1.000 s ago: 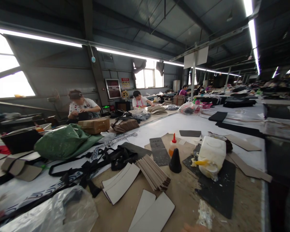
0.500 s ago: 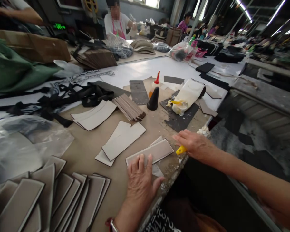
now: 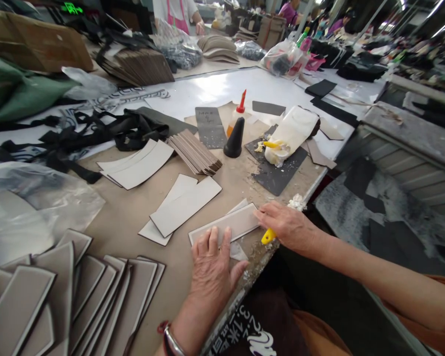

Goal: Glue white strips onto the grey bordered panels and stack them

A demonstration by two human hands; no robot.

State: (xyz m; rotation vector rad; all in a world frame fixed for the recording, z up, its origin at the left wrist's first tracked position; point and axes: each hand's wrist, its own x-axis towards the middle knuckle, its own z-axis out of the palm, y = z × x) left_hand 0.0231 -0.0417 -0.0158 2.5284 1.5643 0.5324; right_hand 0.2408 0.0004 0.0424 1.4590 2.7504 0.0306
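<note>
My left hand (image 3: 211, 259) lies flat, fingers spread, over the lower edge of a pale rectangular panel (image 3: 233, 222) on the table. Another light piece pokes out from beneath that panel. In my right hand (image 3: 285, 225) is a yellow-handled brush (image 3: 269, 236), its far end caked in white paste; the fingertips touch the panel's right end. Left of it, two pale panels (image 3: 187, 205) overlap. A fanned pile of edged panels (image 3: 111, 306) covers the lower left.
Behind stand a black cone (image 3: 235, 138), a red-tipped bottle (image 3: 241, 102) and a paste-smeared white container (image 3: 292, 133) with a yellow tool. Stacked strips (image 3: 195, 152), curved pieces (image 3: 141, 163), black straps (image 3: 129, 131) and a plastic bag (image 3: 40, 202) lie leftward. The table's edge runs along my right side.
My right hand, holding the brush, has moved left until its fingers reach the panel's right end. The left hand stays on the panel. The whole view has tilted down slightly.
</note>
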